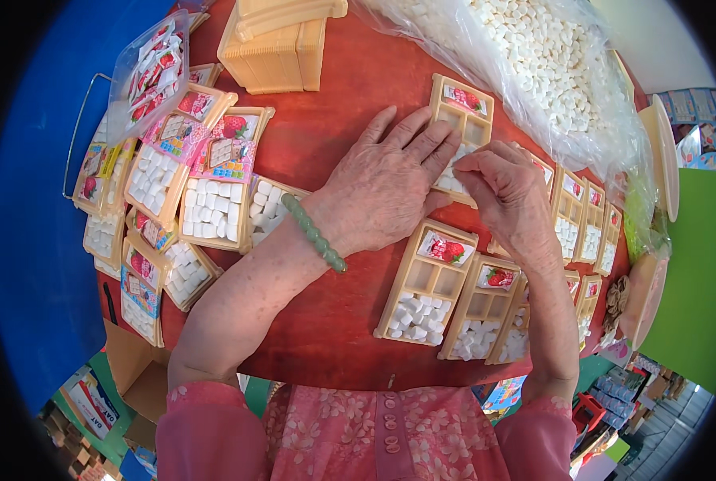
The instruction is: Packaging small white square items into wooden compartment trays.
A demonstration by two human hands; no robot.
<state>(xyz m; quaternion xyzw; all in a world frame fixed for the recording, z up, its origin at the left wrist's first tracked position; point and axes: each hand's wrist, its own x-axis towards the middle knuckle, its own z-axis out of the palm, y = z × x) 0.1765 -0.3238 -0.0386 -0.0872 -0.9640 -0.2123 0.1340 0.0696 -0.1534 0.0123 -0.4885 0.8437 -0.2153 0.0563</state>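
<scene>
The left hand (386,188) lies flat and open on a tan tray (459,128) on the red desk (326,321). The right hand (508,196) pinches small white pieces (452,180) in it.

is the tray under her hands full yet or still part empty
Part empty. The tan tray under the left hand and right hand shows bare upper compartments; white pieces sit only near the fingertips.

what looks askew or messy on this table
The filled trays at the left lie overlapping and tilted in a loose heap, while the trays by the right hand sit side by side. Nothing looks spilled or broken.
</scene>
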